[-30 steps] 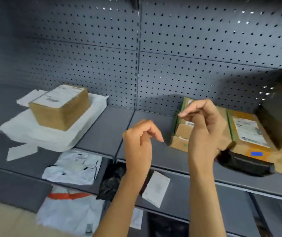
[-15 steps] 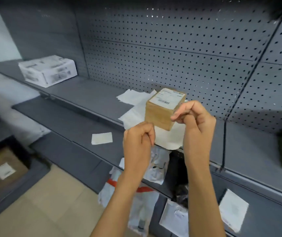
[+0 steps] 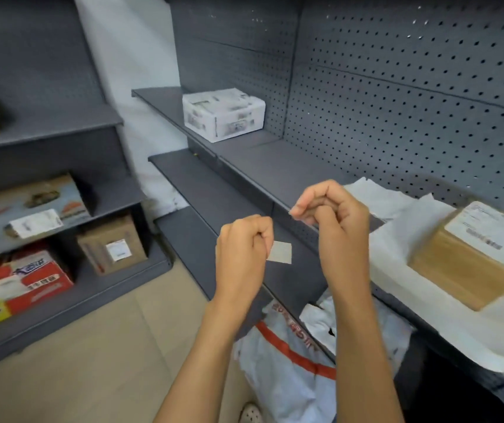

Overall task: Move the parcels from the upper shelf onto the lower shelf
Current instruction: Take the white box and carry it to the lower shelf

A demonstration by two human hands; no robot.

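Note:
A white printed box [image 3: 223, 113] stands at the far left end of the upper shelf [image 3: 275, 166]. At the right, a brown cardboard box [image 3: 470, 254] with a white label rests on a flat white mailer [image 3: 403, 239] on that same shelf. My left hand [image 3: 241, 254] and my right hand [image 3: 334, 221] hover in front of the shelves, both curled shut and holding nothing. Behind my left hand a small white envelope [image 3: 281, 253] lies on the lower shelf [image 3: 214, 190]. White plastic mailers [image 3: 290, 355], one with an orange stripe, lie lower down between my forearms.
A second grey shelving unit [image 3: 46, 190] on the left holds several cartons, among them a brown box [image 3: 111, 244] and a red and yellow one [image 3: 15, 288]. The floor [image 3: 107, 355] is beige. Grey pegboard [image 3: 397, 96] backs the shelves.
The view has swung left: the brown box moved from centre to the right edge, and the white box and the left shelving unit came into view. Both hands stay raised and curled.

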